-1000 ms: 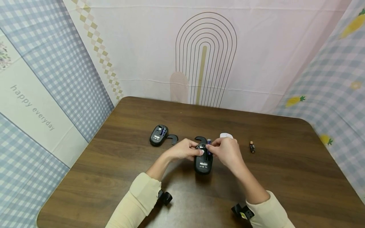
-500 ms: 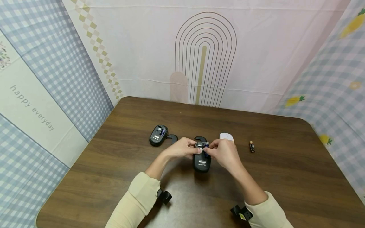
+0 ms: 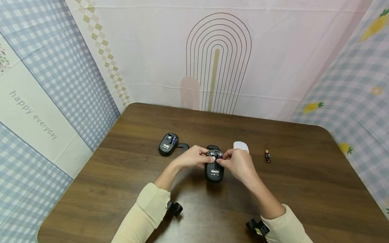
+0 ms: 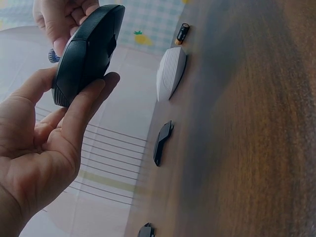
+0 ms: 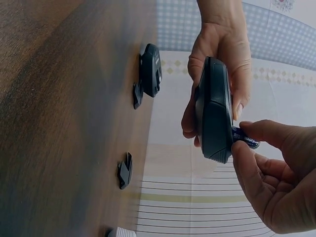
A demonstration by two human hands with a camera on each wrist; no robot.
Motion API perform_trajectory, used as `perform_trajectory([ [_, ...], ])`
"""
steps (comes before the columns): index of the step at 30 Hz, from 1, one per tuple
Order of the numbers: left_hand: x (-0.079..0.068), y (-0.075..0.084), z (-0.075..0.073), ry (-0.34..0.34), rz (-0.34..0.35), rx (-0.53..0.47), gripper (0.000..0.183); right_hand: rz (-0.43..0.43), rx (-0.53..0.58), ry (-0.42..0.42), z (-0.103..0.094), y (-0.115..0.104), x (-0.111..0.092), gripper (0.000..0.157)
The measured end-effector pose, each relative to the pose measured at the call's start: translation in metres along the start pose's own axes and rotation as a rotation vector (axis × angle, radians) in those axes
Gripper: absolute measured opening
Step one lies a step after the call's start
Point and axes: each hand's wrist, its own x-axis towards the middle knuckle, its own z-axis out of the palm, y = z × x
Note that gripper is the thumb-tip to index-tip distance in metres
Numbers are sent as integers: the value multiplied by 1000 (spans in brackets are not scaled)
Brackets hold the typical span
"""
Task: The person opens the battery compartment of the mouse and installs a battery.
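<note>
My left hand (image 3: 194,157) grips a black computer mouse (image 3: 214,172) above the table, its underside turned up and its battery bay uncovered. The left thumb lies on the underside beside the bay; the other fingers support it from below. Between thumb and forefinger, my right hand (image 3: 241,165) pinches a dark blue battery (image 5: 250,142). One end of it is at the bay, hidden by the mouse's body in the right wrist view, while the other end sticks out at a slant. A curved black battery cover (image 3: 213,147) lies on the table just beyond the mouse.
On the wooden table (image 3: 121,189), a second black mouse (image 3: 168,144) lies upside down at left, a blue battery in its bay, with its cover (image 3: 184,146) beside it. A white mouse (image 3: 240,145) sits behind my right hand. A black-and-gold battery (image 3: 267,156) lies farther right.
The blue battery, earlier reaching past the mouse's far end, has come down lower toward the bay in my right fingers. The held mouse has shifted slightly left and away from me.
</note>
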Motion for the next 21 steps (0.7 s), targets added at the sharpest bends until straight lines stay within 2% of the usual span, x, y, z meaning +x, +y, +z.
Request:
perform_trajectory([
  [10,-1,1,-1,-2,-5,-18,28,-21,-24,9,0,-1,0,15],
  [16,-3,1,-2,1,-1,-28,28,-16,-1,-14,0,-2,0,15],
  [21,-4,2,-2,7,5,-26,28,-21,13,2,-3,1,3,18],
])
